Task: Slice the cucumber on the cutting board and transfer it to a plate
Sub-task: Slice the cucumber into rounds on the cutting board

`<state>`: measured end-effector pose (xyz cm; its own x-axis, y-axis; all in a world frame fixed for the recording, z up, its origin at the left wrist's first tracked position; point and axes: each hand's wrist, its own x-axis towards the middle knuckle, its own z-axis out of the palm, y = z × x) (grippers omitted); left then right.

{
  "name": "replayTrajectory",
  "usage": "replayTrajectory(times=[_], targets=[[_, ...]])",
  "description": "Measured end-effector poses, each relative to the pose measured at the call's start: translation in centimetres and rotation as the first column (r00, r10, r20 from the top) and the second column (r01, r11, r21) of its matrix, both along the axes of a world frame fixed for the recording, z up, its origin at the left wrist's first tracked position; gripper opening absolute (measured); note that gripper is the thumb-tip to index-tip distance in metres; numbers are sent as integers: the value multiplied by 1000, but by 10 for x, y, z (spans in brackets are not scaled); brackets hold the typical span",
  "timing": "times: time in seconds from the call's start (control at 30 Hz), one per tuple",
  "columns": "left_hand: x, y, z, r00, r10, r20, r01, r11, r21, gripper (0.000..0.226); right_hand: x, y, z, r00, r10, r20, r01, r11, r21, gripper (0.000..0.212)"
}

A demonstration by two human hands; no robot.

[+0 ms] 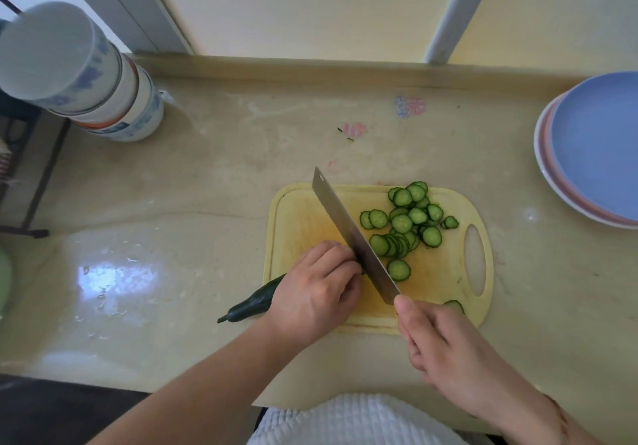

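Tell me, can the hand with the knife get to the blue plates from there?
Probably yes, but not right now. The right hand grips the knife, so it's busy. The blue plates sit on the counter to its right, past the cutting board, with nothing between.

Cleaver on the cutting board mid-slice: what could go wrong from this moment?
1. The left hand holds the cucumber with its fingers right against the cleaver blade; a slip could nick them.
2. One slice lies at the cutting board's near edge beside the right hand and may get knocked off.
3. The uncut stem end overhangs the board, so the cucumber could roll.
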<state>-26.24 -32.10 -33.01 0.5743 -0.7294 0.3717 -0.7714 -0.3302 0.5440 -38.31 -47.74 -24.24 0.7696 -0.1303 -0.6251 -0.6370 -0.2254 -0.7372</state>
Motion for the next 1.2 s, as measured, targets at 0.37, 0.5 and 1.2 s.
replayTrajectory(times=[0.37,0.5,1.2], targets=[[1,-1,0,1000,-3,-18,3,1000,13,3,11,6,-17,999,27,-33,-30,996,-85,64],[0,0,0,1000,-3,-31,4,1000,28,4,16,7,-27,998,49,-44,-54,991,-126,62],[3,-1,7,998,1,-55,1,1000,28,4,4,3,-3,1000,2,-13,-2,1000,5,61]])
